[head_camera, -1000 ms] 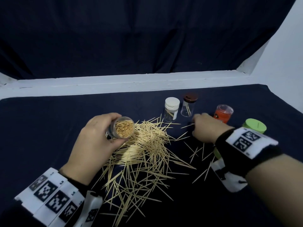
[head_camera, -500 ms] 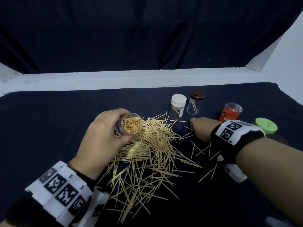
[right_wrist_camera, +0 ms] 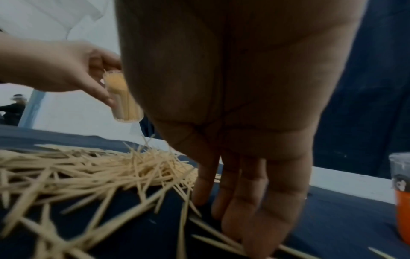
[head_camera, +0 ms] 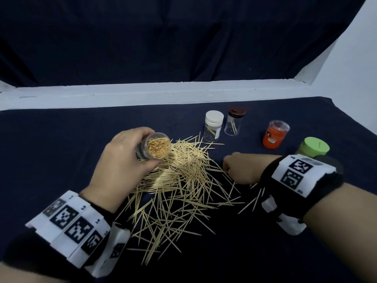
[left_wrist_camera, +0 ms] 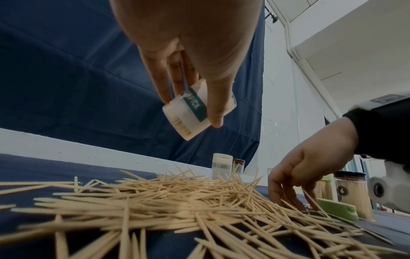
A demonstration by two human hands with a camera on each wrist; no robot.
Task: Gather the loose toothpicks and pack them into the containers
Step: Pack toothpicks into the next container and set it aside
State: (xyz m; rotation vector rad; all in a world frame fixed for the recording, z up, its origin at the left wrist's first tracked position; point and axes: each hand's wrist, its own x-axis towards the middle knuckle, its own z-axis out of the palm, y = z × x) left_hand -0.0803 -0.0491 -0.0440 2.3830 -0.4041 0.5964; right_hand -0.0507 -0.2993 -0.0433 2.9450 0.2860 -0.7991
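A big heap of loose toothpicks (head_camera: 183, 180) lies on the dark blue cloth in front of me. My left hand (head_camera: 126, 158) grips a clear container (head_camera: 158, 149) packed with toothpicks, tilted above the heap's left side with its open mouth facing up towards me. The left wrist view shows the container (left_wrist_camera: 190, 113) held between thumb and fingers, clear of the table. My right hand (head_camera: 238, 168) is at the heap's right edge. Its fingers (right_wrist_camera: 250, 196) point down, fairly straight, tips on the cloth among stray toothpicks; nothing is visibly held.
Behind the heap stand a white-lidded jar (head_camera: 213, 125) and a brown-lidded clear jar (head_camera: 234, 123) with a few toothpicks inside. An orange jar (head_camera: 275, 136) and a green-lidded jar (head_camera: 314, 149) stand at the right. A white ledge (head_camera: 163, 92) borders the table's far side.
My right hand has drawn back from the jars towards me and to the heap's right edge. The left hand still holds the container over the heap, about where it was.
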